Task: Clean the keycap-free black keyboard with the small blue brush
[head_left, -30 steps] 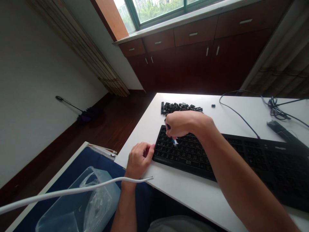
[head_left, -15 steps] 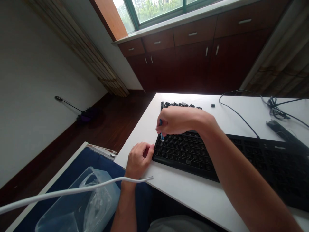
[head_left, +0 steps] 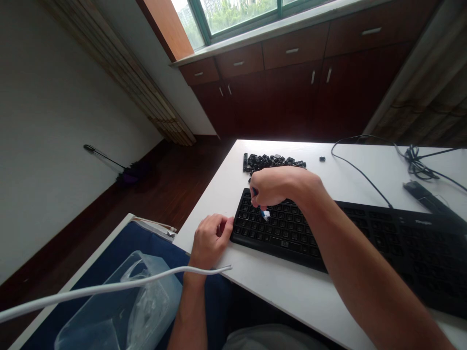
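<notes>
A black keyboard (head_left: 365, 238) lies across the white table (head_left: 277, 287). My right hand (head_left: 277, 185) is closed on a small blue-handled brush (head_left: 263, 212), whose pale tip touches the keys at the keyboard's upper left. My left hand (head_left: 209, 240) rests curled at the table's near left edge, thumb against the keyboard's left end. A heap of loose black keycaps (head_left: 272, 161) lies on the table just beyond my right hand, and one single keycap (head_left: 322, 159) sits apart to the right.
A black cable (head_left: 359, 175) runs over the table to tangled wires (head_left: 416, 163) and a black flat device (head_left: 430, 200) at the right. A white cable (head_left: 109, 288) crosses over a clear plastic container (head_left: 124, 306) at lower left. Wooden cabinets stand under the window; a broom lies on the floor.
My right hand swept the brush left to the keyboard's corner, then back right onto the keys. My left hand stayed put.
</notes>
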Available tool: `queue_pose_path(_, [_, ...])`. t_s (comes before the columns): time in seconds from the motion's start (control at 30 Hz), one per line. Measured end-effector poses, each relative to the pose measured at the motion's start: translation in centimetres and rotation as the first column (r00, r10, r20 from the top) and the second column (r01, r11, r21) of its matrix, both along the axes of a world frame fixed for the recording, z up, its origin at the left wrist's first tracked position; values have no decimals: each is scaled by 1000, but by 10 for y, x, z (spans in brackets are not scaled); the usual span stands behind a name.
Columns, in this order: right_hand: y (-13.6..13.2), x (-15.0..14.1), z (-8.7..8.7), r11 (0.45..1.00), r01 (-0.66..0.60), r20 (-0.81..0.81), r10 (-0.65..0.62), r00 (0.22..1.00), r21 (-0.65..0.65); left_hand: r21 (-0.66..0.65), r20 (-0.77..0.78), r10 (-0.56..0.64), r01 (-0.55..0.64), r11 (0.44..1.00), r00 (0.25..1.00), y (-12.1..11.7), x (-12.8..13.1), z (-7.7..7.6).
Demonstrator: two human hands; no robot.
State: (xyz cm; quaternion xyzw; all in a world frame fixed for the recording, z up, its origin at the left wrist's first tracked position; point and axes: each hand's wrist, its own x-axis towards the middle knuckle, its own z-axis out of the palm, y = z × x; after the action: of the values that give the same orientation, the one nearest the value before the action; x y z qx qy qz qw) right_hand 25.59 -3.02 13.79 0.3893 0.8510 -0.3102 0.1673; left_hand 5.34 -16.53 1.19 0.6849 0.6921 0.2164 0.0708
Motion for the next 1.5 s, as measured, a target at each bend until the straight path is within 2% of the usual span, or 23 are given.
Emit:
queue_pose_path(0.17, [-4, 3, 7, 999, -33, 25, 32, 999, 30, 2, 0, -5, 5, 1000, 1000, 0, -2, -1])
queue_pose_path(0.37, [-11, 13, 17, 991, 0, 61, -8, 998, 135, 10, 2, -3, 3, 1000, 1000, -1, -3, -1])
queue_pose_path(1.03, [-18, -1, 17, 993, -81, 137, 68, 988, 91, 5, -2, -12, 12, 1000, 1000, -1, -1, -1])
queue_pose_path(1.13, [-14, -5, 11, 981, -128, 5, 129, 992, 148, 7, -2, -13, 13, 1000, 1000, -1, -1, -1])
queue_pose_path(1.2, [-11, -7, 7, 964, -117, -148, 155, 977, 238, 9, -4, -12, 12, 1000, 1000, -1, -1, -2])
queue_pose_path(1.27, [-11, -8, 6, 957, -88, -213, 151, 965, 278, 8, -4, -10, 10, 1000, 1000, -1, -1, -2])
queue_pose_path(1.5, [-21, 6, 24, 972, -27, -41, 37, 998, 234, 10, 9, -6, 6, 1000, 1000, -1, -1, -1])
